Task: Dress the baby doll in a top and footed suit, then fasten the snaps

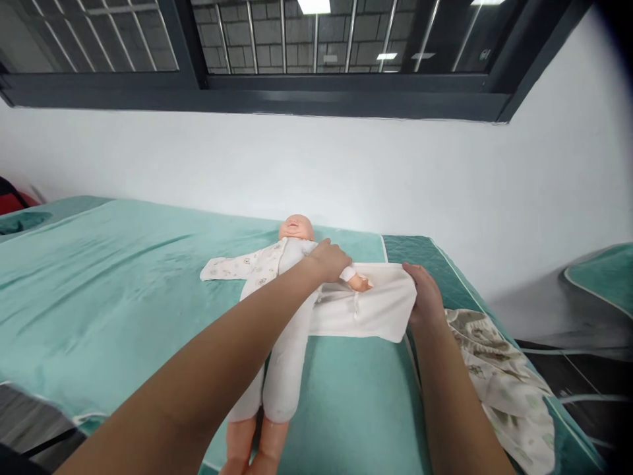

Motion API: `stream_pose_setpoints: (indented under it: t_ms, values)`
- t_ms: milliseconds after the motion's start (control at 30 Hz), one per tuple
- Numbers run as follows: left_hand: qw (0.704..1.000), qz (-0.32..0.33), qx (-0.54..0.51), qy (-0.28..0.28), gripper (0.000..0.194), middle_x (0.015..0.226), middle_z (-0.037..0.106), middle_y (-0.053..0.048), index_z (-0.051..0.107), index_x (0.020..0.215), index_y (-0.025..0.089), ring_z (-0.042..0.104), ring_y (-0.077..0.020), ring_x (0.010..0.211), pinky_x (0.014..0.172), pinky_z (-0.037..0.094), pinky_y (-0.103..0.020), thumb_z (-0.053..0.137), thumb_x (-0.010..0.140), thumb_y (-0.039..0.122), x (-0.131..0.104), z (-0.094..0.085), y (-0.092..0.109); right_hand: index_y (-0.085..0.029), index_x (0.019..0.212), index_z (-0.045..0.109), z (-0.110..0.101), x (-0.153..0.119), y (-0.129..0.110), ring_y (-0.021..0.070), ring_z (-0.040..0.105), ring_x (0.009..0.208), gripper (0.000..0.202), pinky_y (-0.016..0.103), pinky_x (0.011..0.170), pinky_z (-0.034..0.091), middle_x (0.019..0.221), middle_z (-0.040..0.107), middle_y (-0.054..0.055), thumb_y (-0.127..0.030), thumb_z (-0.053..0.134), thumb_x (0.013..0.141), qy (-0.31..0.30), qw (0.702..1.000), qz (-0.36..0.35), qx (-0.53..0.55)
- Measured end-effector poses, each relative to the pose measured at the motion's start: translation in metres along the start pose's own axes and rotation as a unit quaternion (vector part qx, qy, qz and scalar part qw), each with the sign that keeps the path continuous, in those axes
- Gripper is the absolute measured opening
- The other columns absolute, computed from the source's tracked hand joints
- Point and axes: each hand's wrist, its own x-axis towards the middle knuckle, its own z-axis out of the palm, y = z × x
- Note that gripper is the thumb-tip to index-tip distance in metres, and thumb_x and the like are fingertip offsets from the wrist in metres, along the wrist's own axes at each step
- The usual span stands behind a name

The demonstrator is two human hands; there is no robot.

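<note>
A baby doll [297, 227] lies on its back on a green bed cover, its white body and legs [287, 369] toward me. A pale printed baby jacket is partly on it; one sleeve [232, 266] covers the arm at the left. The jacket's other half [370, 310] is spread to the right, plain side up, under the doll's bare hand [360, 283]. My left hand [329, 261] is closed around the doll's arm near the shoulder, covering part of it. With closed fingers, my right hand [425, 293] grips the outer edge of the spread jacket half.
Patterned baby clothing [504, 382] with a gathered edge lies on the bed at the right. The green bed cover [123, 284] reaches back to a white wall [222, 158] below a dark-framed window [346, 99]. A red and black item [10, 198] shows at the far left.
</note>
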Motion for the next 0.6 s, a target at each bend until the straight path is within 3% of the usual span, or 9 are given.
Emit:
stream_pose_setpoints:
  t_ms: [133,233,300,367,433,533,600]
  values:
    - [0.997,-0.065,-0.037,0.022,0.022,0.108,0.071,-0.012,0.069,0.099,0.019,0.058,-0.03,0.11,0.102,0.031,-0.044,0.063,0.079,0.023,0.003,0.006,0.01,-0.026,0.073,0.043,0.017,-0.014,-0.007,0.0144,0.05,0.055,0.033,0.029,0.056,0.044,0.06,0.046,-0.007,-0.047,0.067,0.081,-0.033,0.996,0.003,0.083]
    - [0.989,-0.126,-0.066,0.033,0.039,0.124,0.064,-0.019,0.064,0.115,0.015,0.054,-0.0333,0.119,0.102,0.034,-0.047,0.064,0.076,0.017,0.004,0.007,0.009,-0.026,0.092,0.054,0.041,-0.036,-0.007,0.0213,0.065,0.075,0.027,0.035,0.073,0.052,0.077,0.065,-0.003,-0.047,0.068,0.082,-0.143,0.986,0.041,0.08]
    - [0.985,-0.143,-0.092,0.018,0.039,0.121,0.065,-0.021,0.065,0.113,0.013,0.057,-0.0339,0.115,0.096,0.041,-0.045,0.066,0.074,0.016,0.002,0.003,0.002,-0.027,0.106,0.057,0.058,-0.052,-0.006,0.0239,0.068,0.093,0.032,0.038,0.084,0.053,0.098,0.07,0.001,-0.04,0.072,0.08,-0.244,0.965,0.056,0.082]
    - [0.981,-0.141,-0.133,0.001,0.028,0.108,0.071,-0.018,0.069,0.101,0.014,0.065,-0.0307,0.101,0.087,0.047,-0.04,0.066,0.074,0.019,-0.004,-0.003,-0.009,-0.028,0.118,0.058,0.071,-0.066,-0.004,0.0261,0.064,0.11,0.043,0.04,0.096,0.051,0.121,0.067,0.004,-0.035,0.074,0.079,-0.324,0.941,0.05,0.084]
    - [0.974,-0.136,-0.178,0.005,0.021,0.1,0.074,-0.014,0.07,0.097,0.016,0.068,-0.0256,0.087,0.078,0.049,-0.034,0.061,0.079,0.023,-0.014,-0.009,-0.02,-0.028,0.128,0.056,0.078,-0.073,-0.002,0.0282,0.056,0.125,0.052,0.043,0.104,0.046,0.14,0.058,0.006,-0.035,0.073,0.08,-0.363,0.928,0.038,0.074]
    - [0.958,-0.152,-0.235,0.061,0.035,0.11,0.073,-0.009,0.063,0.115,0.019,0.068,-0.0199,0.09,0.078,0.05,-0.029,0.038,0.095,0.033,-0.03,-0.014,-0.034,-0.031,0.134,0.053,0.079,-0.075,0.002,0.029,0.044,0.138,0.056,0.046,0.11,0.041,0.152,0.046,0.004,-0.035,0.071,0.081,-0.369,0.927,0.02,0.054]
    - [0.939,-0.15,-0.297,0.087,0.044,0.113,0.072,-0.006,0.057,0.125,0.021,0.067,-0.0178,0.098,0.081,0.049,-0.026,0.031,0.098,0.044,-0.039,-0.014,-0.038,-0.033,0.136,0.052,0.078,-0.075,0.004,0.0283,0.037,0.143,0.057,0.046,0.113,0.038,0.155,0.042,0.002,-0.037,0.07,0.082,-0.366,0.93,0.006,0.033]
